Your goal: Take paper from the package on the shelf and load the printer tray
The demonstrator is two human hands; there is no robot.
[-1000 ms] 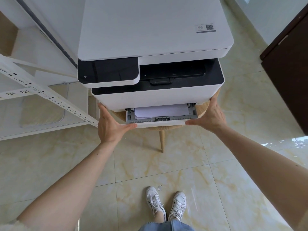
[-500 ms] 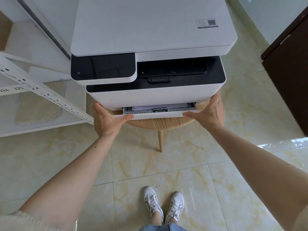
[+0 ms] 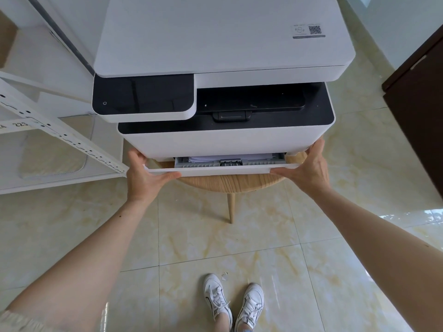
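while we hold the paper tray [image 3: 223,169] by its two front corners, it sits nearly home in the foot of the printer [image 3: 223,142], only a narrow slot open. our left hand [image 3: 143,178] clamps the corner left of the printer's middle, its fingers [image 3: 165,175] narrow on the tray's front lip; our right hand [image 3: 309,168] grips the opposite corner likewise. we judge a hand at each end keeps the tray square so it slides without jamming. inside the slot a white paper stack [image 3: 230,157] lies flat behind the grey guide. the printer stands on a round wooden worktop [image 3: 230,182], with a white shelf [image 3: 60,137] to its left.
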